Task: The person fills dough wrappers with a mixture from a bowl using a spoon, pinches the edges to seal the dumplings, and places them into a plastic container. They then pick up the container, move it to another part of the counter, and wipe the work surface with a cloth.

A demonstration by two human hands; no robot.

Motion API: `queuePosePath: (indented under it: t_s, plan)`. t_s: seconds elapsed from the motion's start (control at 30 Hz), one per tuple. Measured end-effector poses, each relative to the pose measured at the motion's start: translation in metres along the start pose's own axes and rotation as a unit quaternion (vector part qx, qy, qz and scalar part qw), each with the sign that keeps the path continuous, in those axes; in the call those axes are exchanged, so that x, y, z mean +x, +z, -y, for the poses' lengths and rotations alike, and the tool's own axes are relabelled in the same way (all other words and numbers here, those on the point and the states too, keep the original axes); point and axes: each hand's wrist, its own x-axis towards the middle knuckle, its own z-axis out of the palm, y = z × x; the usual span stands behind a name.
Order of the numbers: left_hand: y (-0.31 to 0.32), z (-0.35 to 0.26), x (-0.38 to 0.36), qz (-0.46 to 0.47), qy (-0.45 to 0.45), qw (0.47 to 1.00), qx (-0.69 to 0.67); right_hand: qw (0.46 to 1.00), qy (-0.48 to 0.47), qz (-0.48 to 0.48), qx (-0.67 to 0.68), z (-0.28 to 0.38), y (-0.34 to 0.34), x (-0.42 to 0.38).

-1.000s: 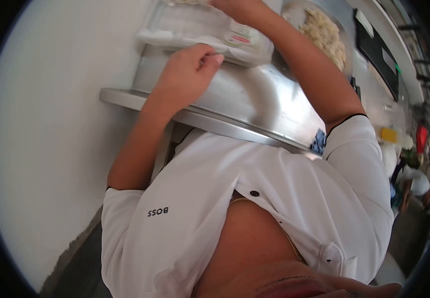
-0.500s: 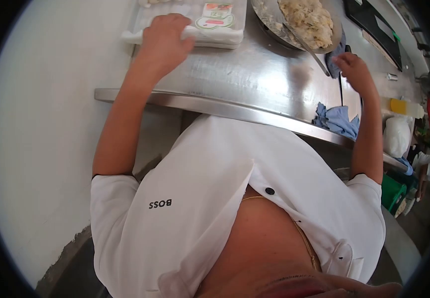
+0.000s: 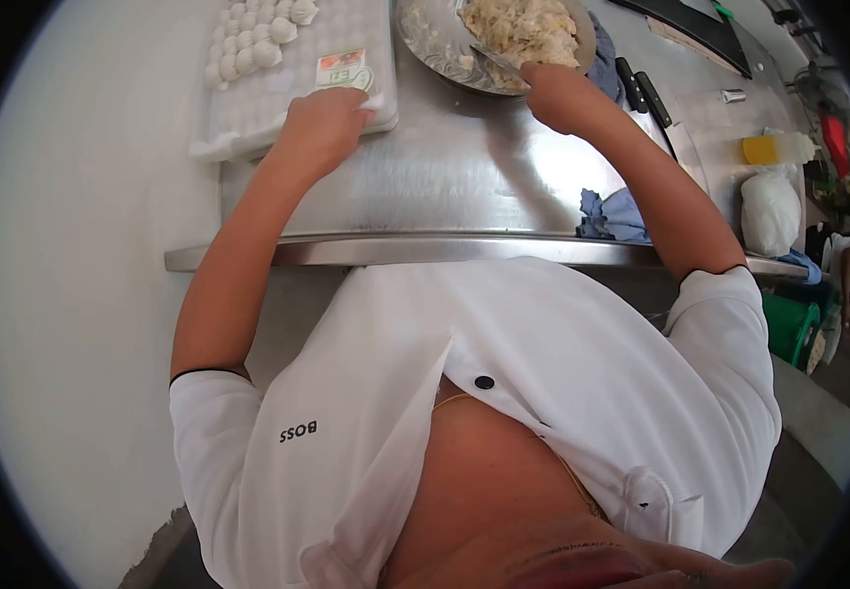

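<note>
My left hand point(image 3: 325, 130) is at the near edge of a white tray point(image 3: 297, 80), fingers curled beside a printed label point(image 3: 341, 69). A bit of white shows by its fingertips; what they pinch, if anything, is hidden. Rows of small pale dumplings point(image 3: 258, 47) sit on the tray's far left part. My right hand point(image 3: 560, 98) is closed around the handle of a flat metal spatula point(image 3: 496, 59), at the near rim of a wide metal bowl point(image 3: 432, 49). The spatula's blade reaches into the bowl, against a heap of pale chopped filling point(image 3: 528, 29).
Two black-handled knives point(image 3: 646, 96) lie right of the bowl. A blue cloth point(image 3: 616, 214) rests near the steel table's front edge point(image 3: 425, 249). Further right are a yellow squeeze bottle point(image 3: 776, 149), a white plastic bag point(image 3: 770, 214) and a black board point(image 3: 690, 29).
My right hand has moved left from beside the bowl and taken hold of the spatula. My left hand has shifted right along the tray to the label. The view has moved, showing more dumplings.
</note>
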Motion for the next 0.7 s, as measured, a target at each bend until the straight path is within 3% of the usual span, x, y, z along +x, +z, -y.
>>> queuePosePath:
  t_s: [0.13, 0.2, 0.33, 0.4, 0.43, 0.5, 0.53, 0.6, 0.63, 0.7]
  plan:
    - [-0.019, 0.004, 0.002, 0.004, -0.021, 0.995, -0.096, 0.999, 0.001, -0.036, -0.041, 0.014, -0.023, 0.009]
    - [-0.035, 0.001, 0.005, 0.073, -0.114, 0.975, -0.175, 0.998, -0.013, -0.055, -0.024, 0.023, -0.038, 0.008]
    - [-0.028, 0.032, 0.012, 0.032, -0.106, 0.955, -0.274, 0.998, 0.014, -0.066, -0.012, 0.018, -0.024, 0.029]
    - [-0.03, 0.035, 0.015, -0.015, -0.137, 0.817, -0.56, 0.998, 0.015, -0.053, -0.023, 0.017, -0.012, 0.038]
    - [-0.033, 0.034, 0.014, -0.014, -0.139, 0.817, -0.56, 0.998, 0.015, -0.051, -0.022, 0.016, -0.009, 0.037]
    - [-0.05, 0.026, 0.01, -0.013, -0.032, 0.62, -0.784, 0.999, -0.019, -0.034, -0.016, 0.012, -0.007, 0.032]
    - [-0.061, 0.017, 0.007, -0.013, -0.032, 0.62, -0.784, 0.999, -0.018, -0.034, -0.016, 0.009, -0.008, 0.027]
    - [-0.077, 0.0, 0.0, 0.018, 0.077, 0.498, -0.864, 0.999, -0.039, -0.016, -0.001, 0.004, -0.012, 0.018]
    - [-0.075, 0.001, 0.0, 0.018, 0.076, 0.497, -0.864, 0.999, -0.039, -0.015, -0.001, 0.003, -0.015, 0.018]
    - [-0.065, 0.004, -0.001, 0.039, 0.043, 0.399, -0.915, 1.0, -0.018, -0.018, -0.015, 0.002, -0.022, 0.017]
